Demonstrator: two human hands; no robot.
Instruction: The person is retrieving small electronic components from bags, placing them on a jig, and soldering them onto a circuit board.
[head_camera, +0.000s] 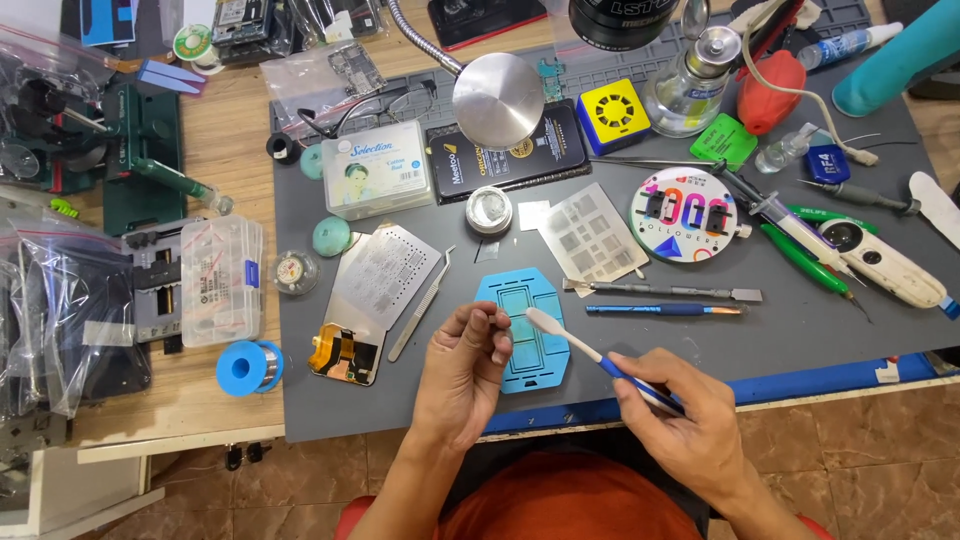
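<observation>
Head view: right hand (672, 412), fingers clamped on a light, stiff toothbrush (590, 350) by its blue handle, bristles over the blue jig (527, 335) at the bench's near edge. Left hand (462, 372) pinches something tiny, probably fragile.

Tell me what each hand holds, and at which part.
The right hand holds a toothbrush by its blue handle end. The left hand pinches its fingertips together; whether something small sits between them cannot be told.

We see a wooden table (230, 130) carrying a grey work mat (800, 330). On the mat lie 1 blue jig (535, 345), tweezers (422, 305), 2 metal stencils (590, 238) and a white box (378, 168).
</observation>
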